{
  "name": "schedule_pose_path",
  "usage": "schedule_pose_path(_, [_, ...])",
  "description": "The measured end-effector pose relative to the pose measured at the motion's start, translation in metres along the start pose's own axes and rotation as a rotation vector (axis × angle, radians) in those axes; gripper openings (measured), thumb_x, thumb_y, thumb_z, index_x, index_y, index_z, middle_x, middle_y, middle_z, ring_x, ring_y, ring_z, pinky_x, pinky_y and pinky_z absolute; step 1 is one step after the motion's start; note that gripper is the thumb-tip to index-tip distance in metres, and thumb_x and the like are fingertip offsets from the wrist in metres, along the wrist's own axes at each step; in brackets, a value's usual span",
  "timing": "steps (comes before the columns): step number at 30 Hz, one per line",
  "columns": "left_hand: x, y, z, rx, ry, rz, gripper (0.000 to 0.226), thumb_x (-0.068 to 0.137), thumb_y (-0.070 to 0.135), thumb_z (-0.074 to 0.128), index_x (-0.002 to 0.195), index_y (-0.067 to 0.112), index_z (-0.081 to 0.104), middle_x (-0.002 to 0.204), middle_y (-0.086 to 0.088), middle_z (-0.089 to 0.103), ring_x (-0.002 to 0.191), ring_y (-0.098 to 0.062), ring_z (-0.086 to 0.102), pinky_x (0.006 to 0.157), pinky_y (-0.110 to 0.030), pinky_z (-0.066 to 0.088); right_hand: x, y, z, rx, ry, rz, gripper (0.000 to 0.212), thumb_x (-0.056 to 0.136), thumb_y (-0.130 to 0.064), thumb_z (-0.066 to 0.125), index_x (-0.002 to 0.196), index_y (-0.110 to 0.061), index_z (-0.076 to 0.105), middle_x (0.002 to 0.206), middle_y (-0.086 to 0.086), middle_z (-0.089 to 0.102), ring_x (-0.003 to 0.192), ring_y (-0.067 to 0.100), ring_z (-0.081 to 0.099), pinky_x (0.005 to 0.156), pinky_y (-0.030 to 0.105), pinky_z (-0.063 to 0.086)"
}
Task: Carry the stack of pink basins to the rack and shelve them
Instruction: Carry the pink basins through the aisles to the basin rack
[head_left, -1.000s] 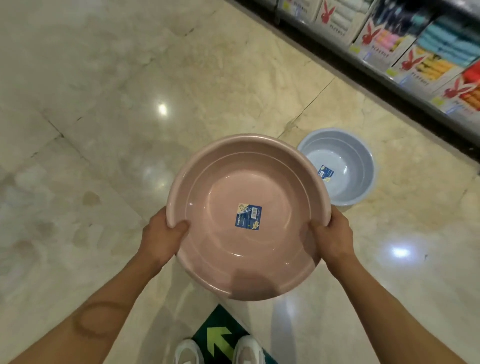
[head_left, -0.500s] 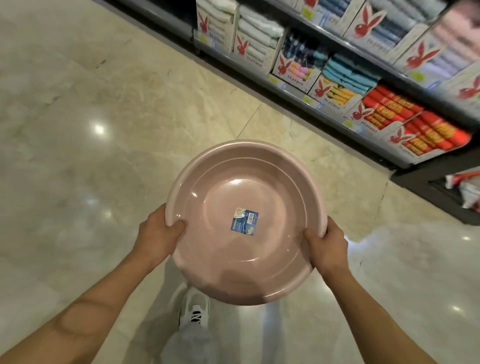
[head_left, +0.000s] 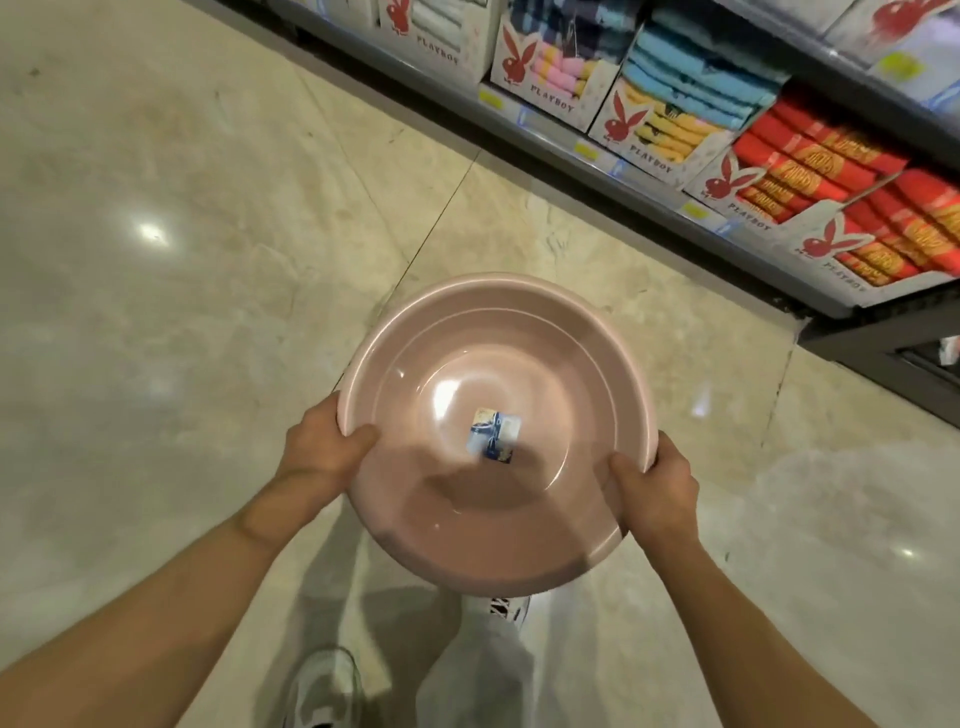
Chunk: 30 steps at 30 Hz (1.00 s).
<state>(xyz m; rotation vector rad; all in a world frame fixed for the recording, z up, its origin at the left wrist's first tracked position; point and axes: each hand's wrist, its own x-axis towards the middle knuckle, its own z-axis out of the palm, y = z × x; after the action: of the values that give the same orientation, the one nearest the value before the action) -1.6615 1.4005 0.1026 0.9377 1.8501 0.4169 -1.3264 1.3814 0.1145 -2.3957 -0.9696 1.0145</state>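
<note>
I hold the stack of pink basins (head_left: 498, 364) level in front of me, above the floor. A blue and white sticker (head_left: 494, 434) lies in the bottom of the top basin. My left hand (head_left: 324, 449) grips the rim on the left side, thumb inside the bowl. On the right side my right hand (head_left: 655, 488) clasps the rim the same way. From above only the top basin shows; the ones beneath are hidden.
A store shelf (head_left: 649, 192) runs diagonally across the upper right, loaded with boxes of folded towels (head_left: 691, 98) in blue, yellow, pink and red. Its dark end panel (head_left: 883, 353) is at the right. Glossy beige floor tiles (head_left: 182, 260) spread to the left. My legs and white shoes (head_left: 322, 686) are below.
I have walked on with the basins: the shelf of towel boxes now lies closer and fills more of the upper right. The blue basin on the floor has left the view. Both grips are unchanged.
</note>
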Motion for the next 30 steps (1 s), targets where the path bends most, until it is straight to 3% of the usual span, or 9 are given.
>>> schedule_pose_path(2, [0.019, -0.006, 0.015, -0.038, -0.008, -0.003, 0.024, 0.068, 0.036, 0.061, 0.087, 0.05, 0.067, 0.075, 0.017, 0.072, 0.074, -0.004, 0.067, 0.055, -0.015, 0.047, 0.022, 0.012, 0.013, 0.001, -0.02, 0.005, 0.026, 0.085, -0.019, 0.066, 0.111, -0.017, 0.066, 0.085, -0.002, 0.069, 0.075, 0.014, 0.064, 0.057, 0.026, 0.045])
schedule_pose_path(4, [0.038, -0.013, 0.026, -0.051, -0.017, -0.016, 0.032, 0.07, 0.034, 0.062, 0.08, 0.063, 0.066, 0.079, 0.027, 0.073, 0.074, 0.006, 0.068, 0.056, -0.012, 0.05, 0.043, 0.021, 0.029, -0.004, -0.038, 0.009, 0.024, 0.085, -0.02, 0.066, 0.109, -0.019, 0.066, 0.084, -0.004, 0.07, 0.074, 0.012, 0.064, 0.056, 0.025, 0.045])
schedule_pose_path(7, [0.065, -0.027, 0.041, -0.054, -0.009, -0.061, 0.02, 0.068, 0.032, 0.063, 0.081, 0.047, 0.066, 0.08, 0.013, 0.073, 0.08, -0.006, 0.068, 0.065, -0.027, 0.054, 0.064, 0.03, 0.05, -0.015, -0.067, 0.011, 0.019, 0.085, -0.022, 0.066, 0.104, -0.023, 0.065, 0.082, -0.008, 0.069, 0.072, 0.008, 0.062, 0.053, 0.023, 0.042])
schedule_pose_path(11, [0.09, -0.046, 0.056, -0.014, -0.005, -0.043, 0.014, 0.073, 0.033, 0.066, 0.083, 0.042, 0.062, 0.079, 0.013, 0.071, 0.075, -0.003, 0.067, 0.06, -0.023, 0.051, 0.084, 0.041, 0.075, -0.011, -0.078, 0.078, 0.015, 0.084, -0.021, 0.063, 0.099, -0.024, 0.063, 0.084, -0.004, 0.067, 0.076, 0.013, 0.062, 0.053, 0.024, 0.041])
schedule_pose_path(16, [0.105, -0.06, 0.068, 0.087, 0.007, -0.055, 0.022, 0.088, 0.018, 0.07, 0.087, 0.038, 0.06, 0.081, 0.003, 0.069, 0.064, -0.019, 0.069, 0.039, -0.019, 0.047, 0.096, 0.047, 0.09, -0.075, -0.065, 0.19, 0.027, 0.082, -0.016, 0.057, 0.108, -0.015, 0.064, 0.087, 0.005, 0.068, 0.075, 0.027, 0.064, 0.055, 0.03, 0.045])
schedule_pose_path(22, [0.109, -0.068, 0.076, 0.108, 0.017, -0.072, 0.019, 0.088, 0.022, 0.07, 0.102, 0.032, 0.063, 0.083, 0.006, 0.071, 0.073, -0.022, 0.071, 0.054, -0.029, 0.053, 0.107, 0.048, 0.097, -0.126, -0.066, 0.202, 0.029, 0.082, -0.011, 0.06, 0.111, -0.01, 0.063, 0.083, 0.002, 0.063, 0.081, 0.036, 0.062, 0.072, 0.047, 0.057])
schedule_pose_path(25, [0.104, -0.074, 0.077, 0.017, -0.031, -0.155, 0.038, 0.086, 0.037, 0.076, 0.12, 0.035, 0.059, 0.096, 0.01, 0.073, 0.082, -0.016, 0.073, 0.051, -0.02, 0.053, 0.106, 0.053, 0.095, -0.046, -0.133, 0.259, 0.036, 0.085, -0.011, 0.061, 0.121, -0.014, 0.055, 0.095, 0.009, 0.065, 0.087, 0.042, 0.065, 0.071, 0.053, 0.06])
schedule_pose_path(28, [0.101, -0.079, 0.078, -0.1, -0.15, -0.246, 0.064, 0.075, 0.038, 0.089, 0.13, 0.034, 0.055, 0.107, 0.004, 0.076, 0.092, -0.02, 0.075, 0.066, -0.034, 0.059, 0.107, 0.065, 0.093, 0.11, -0.243, 0.37, 0.043, 0.086, -0.003, 0.064, 0.128, -0.007, 0.055, 0.109, 0.024, 0.067, 0.093, 0.048, 0.066, 0.06, 0.045, 0.054])
schedule_pose_path(30, [0.104, -0.082, 0.08, -0.087, -0.149, -0.276, 0.062, 0.075, 0.028, 0.088, 0.13, 0.028, 0.058, 0.106, -0.005, 0.076, 0.087, -0.024, 0.071, 0.064, -0.035, 0.055, 0.109, 0.07, 0.093, 0.124, -0.274, 0.396, 0.041, 0.086, 0.002, 0.065, 0.127, 0.002, 0.058, 0.109, 0.03, 0.067, 0.087, 0.047, 0.065, 0.056, 0.043, 0.053])
